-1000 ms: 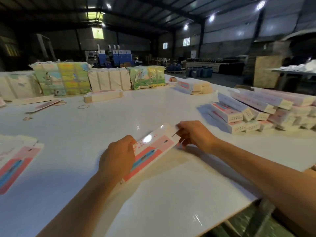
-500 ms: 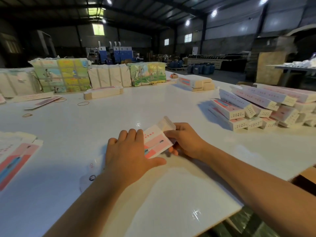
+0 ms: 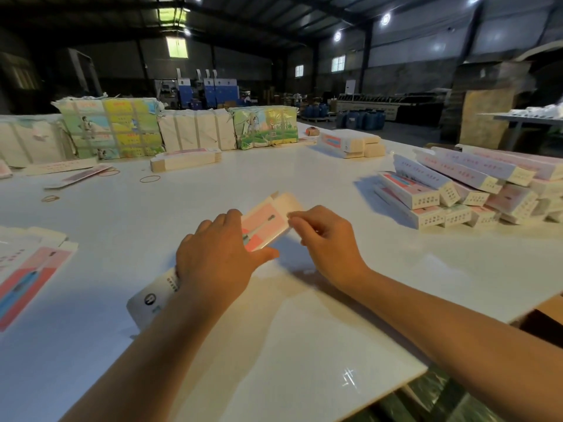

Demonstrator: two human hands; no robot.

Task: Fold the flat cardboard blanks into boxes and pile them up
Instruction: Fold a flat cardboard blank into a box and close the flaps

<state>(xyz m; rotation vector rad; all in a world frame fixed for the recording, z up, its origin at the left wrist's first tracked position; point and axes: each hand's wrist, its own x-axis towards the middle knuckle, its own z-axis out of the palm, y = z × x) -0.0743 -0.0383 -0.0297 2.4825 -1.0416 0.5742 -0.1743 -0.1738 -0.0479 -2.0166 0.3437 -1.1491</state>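
A long pink-and-white cardboard box blank (image 3: 268, 222) lies on the white table (image 3: 274, 330) in front of me. My left hand (image 3: 217, 258) grips its middle from above, fingers over the top and thumb along the near side; the box's near end (image 3: 152, 296) sticks out below my wrist. My right hand (image 3: 323, 236) pinches the flap at the far end. A pile of folded boxes (image 3: 457, 190) stands at the right. Flat blanks (image 3: 27, 269) lie stacked at the left edge.
Wrapped bundles (image 3: 115, 129) line the table's far side. A folded box (image 3: 185, 159) and a small stack (image 3: 347, 143) lie beyond. Rubber bands (image 3: 150, 179) are scattered at the left. The table's near edge runs diagonally at the lower right.
My left hand has turned over onto the top of the box, which has gone from a flat slanting blank to a raised tube. My right hand has stayed at the far flap.
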